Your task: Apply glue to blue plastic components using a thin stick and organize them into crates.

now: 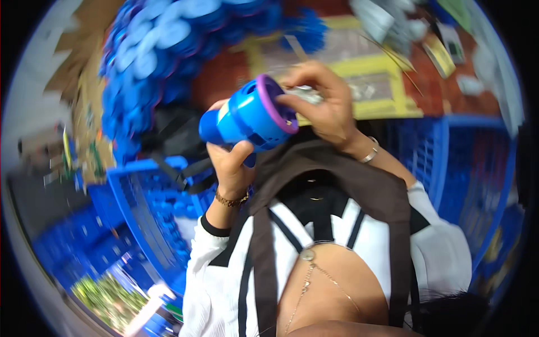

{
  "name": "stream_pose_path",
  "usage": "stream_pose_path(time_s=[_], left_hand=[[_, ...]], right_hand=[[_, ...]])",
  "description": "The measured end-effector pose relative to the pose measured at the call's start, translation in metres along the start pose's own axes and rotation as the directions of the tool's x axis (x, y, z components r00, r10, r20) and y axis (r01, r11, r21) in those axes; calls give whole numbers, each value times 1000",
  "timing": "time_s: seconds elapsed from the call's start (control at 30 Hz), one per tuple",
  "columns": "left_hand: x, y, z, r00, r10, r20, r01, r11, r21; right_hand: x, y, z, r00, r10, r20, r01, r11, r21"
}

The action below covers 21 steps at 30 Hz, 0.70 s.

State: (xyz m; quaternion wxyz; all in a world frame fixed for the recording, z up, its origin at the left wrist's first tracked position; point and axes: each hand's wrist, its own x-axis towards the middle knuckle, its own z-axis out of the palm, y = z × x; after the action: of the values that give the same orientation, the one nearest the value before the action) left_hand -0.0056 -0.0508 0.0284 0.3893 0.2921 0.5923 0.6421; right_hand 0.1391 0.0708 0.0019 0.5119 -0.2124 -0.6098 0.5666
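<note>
A hand could pass over the red tabletop (pixel 220 77), between the heap of blue plastic parts (pixel 160 42) and the blue cup-shaped piece (pixel 238 122). The right hand (pixel 330 104) partly obstructs its purple-rimmed mouth; rightward, a blue crate (pixel 443 163) stands.

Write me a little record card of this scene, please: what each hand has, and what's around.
Left grip: around a blue cup-shaped part, which is tilted sideways
Right grip: at the part's purple rim, pinching a shiny silvery piece, too blurred to identify
Beyond: reddish tabletop with a heap of blue pieces
Beside the person: blue crates, left and right
Left wrist: gold-coloured band
</note>
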Motion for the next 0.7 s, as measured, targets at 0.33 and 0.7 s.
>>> stream_pose_path(time_s=[0.33,0.7], left_hand=[[38,127,-279,485,706,-517,-165,654,738],[168,137,-470,620,652,-437,454,156,877]], right_hand=[[2,6,-4,987,59,-147,-69,996,-64],[-1,5,4,998,27,-58,-42,962,-269]])
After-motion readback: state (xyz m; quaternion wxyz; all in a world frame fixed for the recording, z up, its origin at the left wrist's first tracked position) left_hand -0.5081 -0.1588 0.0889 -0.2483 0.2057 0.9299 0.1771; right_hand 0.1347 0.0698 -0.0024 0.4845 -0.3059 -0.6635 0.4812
